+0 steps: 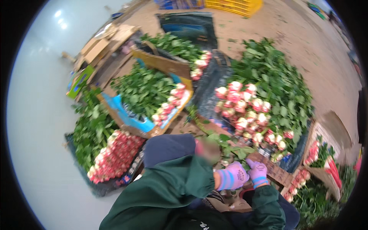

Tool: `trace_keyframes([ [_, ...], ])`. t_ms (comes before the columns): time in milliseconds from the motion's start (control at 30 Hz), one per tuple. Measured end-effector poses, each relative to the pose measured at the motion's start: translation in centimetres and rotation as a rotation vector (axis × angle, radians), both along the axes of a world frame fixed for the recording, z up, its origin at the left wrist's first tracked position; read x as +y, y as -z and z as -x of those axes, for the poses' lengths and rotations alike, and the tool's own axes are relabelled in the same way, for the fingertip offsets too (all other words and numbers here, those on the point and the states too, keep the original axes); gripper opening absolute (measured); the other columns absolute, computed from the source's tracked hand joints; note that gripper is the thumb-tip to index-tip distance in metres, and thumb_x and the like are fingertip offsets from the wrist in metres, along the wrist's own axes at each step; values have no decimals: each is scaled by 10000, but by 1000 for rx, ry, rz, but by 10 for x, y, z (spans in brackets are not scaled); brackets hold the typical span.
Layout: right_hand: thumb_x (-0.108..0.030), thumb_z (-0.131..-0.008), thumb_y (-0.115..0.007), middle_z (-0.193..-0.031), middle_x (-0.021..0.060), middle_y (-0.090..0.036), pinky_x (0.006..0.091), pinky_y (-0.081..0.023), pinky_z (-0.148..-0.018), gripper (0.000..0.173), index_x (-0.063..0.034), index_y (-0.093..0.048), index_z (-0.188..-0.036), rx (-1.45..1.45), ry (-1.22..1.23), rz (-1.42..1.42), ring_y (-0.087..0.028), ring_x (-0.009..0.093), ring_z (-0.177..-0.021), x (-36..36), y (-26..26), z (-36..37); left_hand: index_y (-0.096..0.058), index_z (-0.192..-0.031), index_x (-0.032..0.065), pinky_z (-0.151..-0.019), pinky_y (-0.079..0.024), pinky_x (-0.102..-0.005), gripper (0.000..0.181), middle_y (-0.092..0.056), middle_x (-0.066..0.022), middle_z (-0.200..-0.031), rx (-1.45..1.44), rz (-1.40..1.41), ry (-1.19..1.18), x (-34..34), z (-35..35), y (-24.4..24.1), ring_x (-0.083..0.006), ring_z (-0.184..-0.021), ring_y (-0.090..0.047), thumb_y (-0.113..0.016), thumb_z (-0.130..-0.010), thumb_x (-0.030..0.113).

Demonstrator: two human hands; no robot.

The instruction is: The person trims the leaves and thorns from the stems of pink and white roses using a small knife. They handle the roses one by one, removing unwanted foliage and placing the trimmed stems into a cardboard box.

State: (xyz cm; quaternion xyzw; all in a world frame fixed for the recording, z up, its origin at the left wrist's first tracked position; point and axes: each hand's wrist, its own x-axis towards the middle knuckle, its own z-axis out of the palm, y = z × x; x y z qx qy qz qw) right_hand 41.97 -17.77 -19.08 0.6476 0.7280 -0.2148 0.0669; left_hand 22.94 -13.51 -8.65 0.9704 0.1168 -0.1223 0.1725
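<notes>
My left hand [233,176], in a purple glove with a blue striped cuff, is closed beside a leafy rose stem [240,152] and seems to grip its lower part. Close on its right is my right hand [258,171], gloved alike, its fingers curled and one digit pointing towards the leaves. Whether the right fingers pinch the stem is hidden. Just beyond both hands lies a brown cardboard edge [273,168]. Behind it rests a large heap of pink and white roses [241,105] with long leafy stems [283,86].
Roses fill an open cardboard box [162,64] at centre left and lie on a dark sheet [97,188] further left. More roses [299,184] are at the right. A yellow crate [234,6] stands at the far edge. My knee [169,148] is left of the hands.
</notes>
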Motion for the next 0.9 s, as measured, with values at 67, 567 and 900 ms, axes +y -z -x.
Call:
trace_keyframes([
  [67, -93, -702, -648, -1011, 148, -695, 417, -508, -827, 464, -192, -653, -1156, 299, 154, -136, -648, 345, -950, 3, -22, 14, -725, -764, 136, -534, -437, -389, 96, -680, -16, -739, 209, -10, -140, -1, 6, 6, -218, -711, -663, -674, -737, 212],
  [567, -285, -866, -680, -986, 157, -685, 366, -531, -757, 685, -6, -399, -1424, 978, -234, -436, -671, 255, -800, 19, -260, 152, -698, -1041, 71, -695, -531, -329, 318, -698, -85, -841, -713, 284, -1493, -31, 224, -151, -179, -735, -669, -608, -933, 355],
  [900, -143, -881, -608, -940, 145, -674, 308, -532, -711, 583, 9, -414, -1410, 802, 156, -175, -656, 193, -763, -43, -197, 81, -712, -1048, 27, -875, -517, -390, 515, -714, -157, -1033, 375, -302, -2079, -13, 508, -80, -311, -995, -678, -484, -908, 467],
])
